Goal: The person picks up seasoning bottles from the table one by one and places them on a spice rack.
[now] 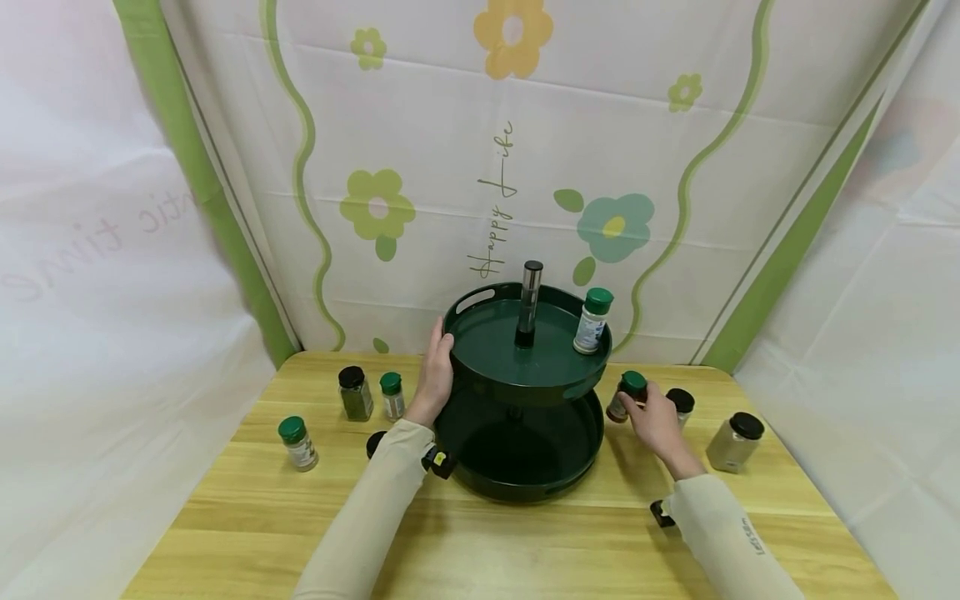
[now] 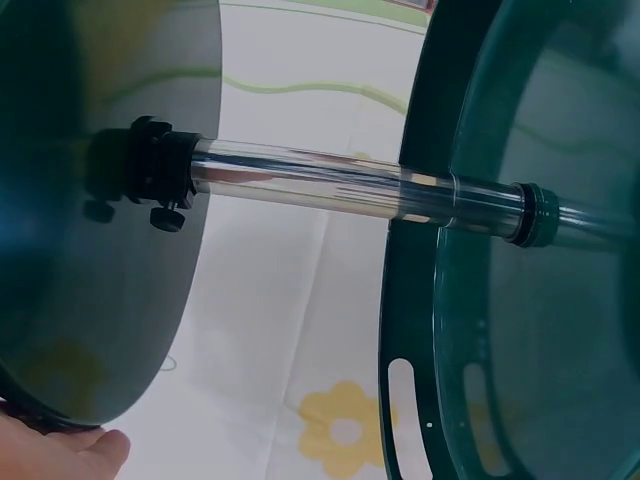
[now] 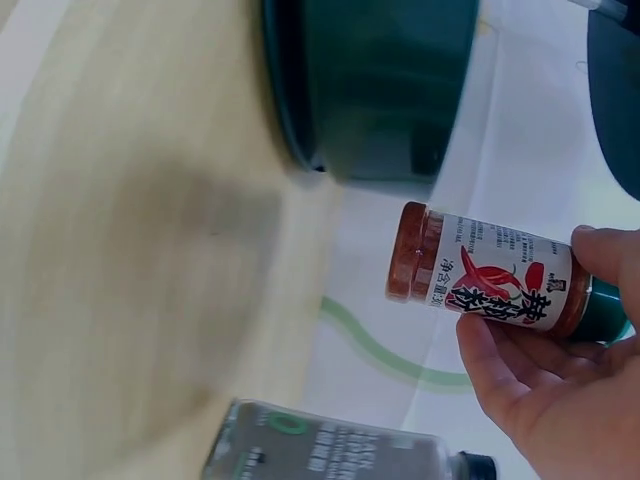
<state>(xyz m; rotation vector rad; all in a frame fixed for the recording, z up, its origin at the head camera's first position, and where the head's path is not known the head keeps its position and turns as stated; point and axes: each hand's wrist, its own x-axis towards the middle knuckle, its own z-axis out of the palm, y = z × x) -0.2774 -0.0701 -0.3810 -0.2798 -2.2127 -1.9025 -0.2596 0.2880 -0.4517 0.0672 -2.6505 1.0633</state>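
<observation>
A dark green two-tier round tray stand (image 1: 480, 375) stands at the middle of the table, with a clear post between its tiers. My left hand (image 1: 433, 375) rests against the left outer side of the upper tray, fingers fairly straight. In the left wrist view only part of that hand (image 2: 60, 450) shows at the tray's edge. My right hand (image 1: 657, 427) pinches a chili powder jar (image 3: 495, 272) with red-brown contents and a green cap, tilted in the right wrist view and apart from the lower tray. A green-capped shaker (image 1: 591, 323) stands on the upper tray at right.
Left of the stand are a black-capped jar (image 1: 356, 395), two green-capped shakers (image 1: 392, 397) (image 1: 300, 446), and a black cap (image 1: 374, 442) partly behind my sleeve. On the right stand a large black-capped jar (image 1: 733, 443) and another (image 1: 681, 403) behind my hand. A printed curtain (image 1: 450, 125) hangs behind.
</observation>
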